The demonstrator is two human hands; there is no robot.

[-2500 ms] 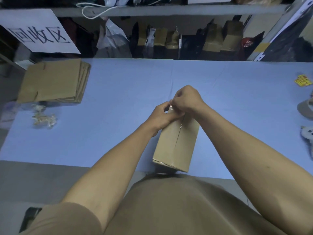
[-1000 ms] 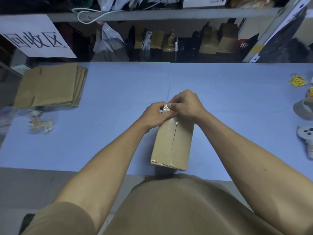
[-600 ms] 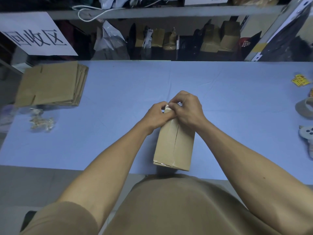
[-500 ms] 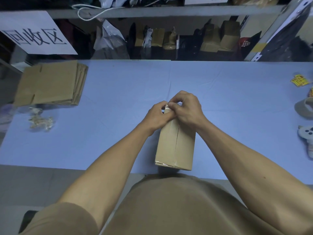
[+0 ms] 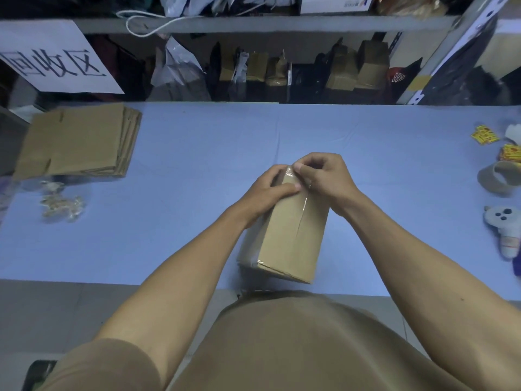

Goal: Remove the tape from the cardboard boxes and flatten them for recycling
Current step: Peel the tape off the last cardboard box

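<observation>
Far left on the blue table (image 5: 197,142) there's a stack of flattened boxes (image 5: 76,141) lying neat and flat, and just in front of it a crumpled wad of clear tape (image 5: 60,204) sitting loose on the cloth. Behind that stack a white paper sign (image 5: 53,56) with big black characters leans at the back, under a shelf (image 5: 253,24) crammed with bags and small cartons. Middle of the table, near the front edge, is the cardboard box (image 5: 293,235), still closed and tilted a bit, long side running away from the person. The left hand (image 5: 267,190) grips its far left corner, thumb pressed flat across the top and fingers curled round the end. The right hand (image 5: 324,176) is right beside it, touching, fingertips curled in and pinching at the strip of clear tape (image 5: 303,204) that runs down the seam of the top flaps; can't really tell how much of it is peeled up. Over on the right edge, well apart from the box, there's some yellow packets (image 5: 485,134), a brown tape roll (image 5: 499,176) on its side, and a small white toy-looking thing (image 5: 507,230) nearer the front.
</observation>
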